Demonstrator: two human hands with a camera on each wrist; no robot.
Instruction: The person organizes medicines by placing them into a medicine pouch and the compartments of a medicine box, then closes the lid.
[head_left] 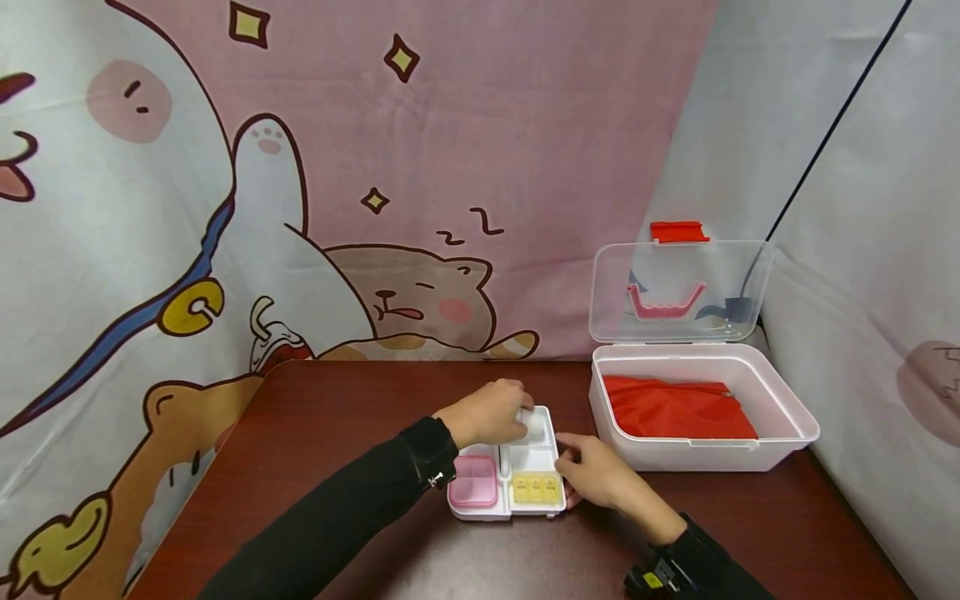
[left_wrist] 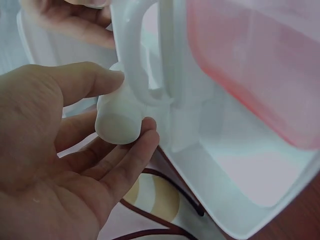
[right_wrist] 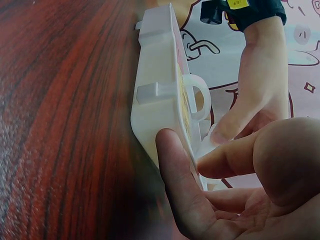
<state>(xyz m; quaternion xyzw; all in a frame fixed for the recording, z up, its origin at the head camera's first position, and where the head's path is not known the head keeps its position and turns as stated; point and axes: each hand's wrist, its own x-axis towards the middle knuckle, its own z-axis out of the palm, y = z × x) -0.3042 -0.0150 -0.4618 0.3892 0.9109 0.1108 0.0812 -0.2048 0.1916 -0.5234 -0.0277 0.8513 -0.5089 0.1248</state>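
Note:
A white compartment case (head_left: 532, 459) lies opened out on the table, a pink lidded box (head_left: 474, 481) in its left half. In the right half sits a yellow pill box (head_left: 536, 488) with small lettered lids. My left hand (head_left: 487, 414) is over the far part of the case. Between its thumb and fingers it pinches a small white round-ended piece (left_wrist: 119, 122), close beside the white loop handle (left_wrist: 134, 47). My right hand (head_left: 596, 468) grips the case's right side, fingertips (right_wrist: 170, 142) along the outer wall, as the right wrist view shows.
To the right of the case stands a white storage bin (head_left: 720, 455) holding a red zippered pouch (head_left: 675, 408). Its clear lid (head_left: 611, 292), with a red latch, is tipped up behind it. A patterned cloth (head_left: 562, 167) hangs behind the brown table (head_left: 337, 400).

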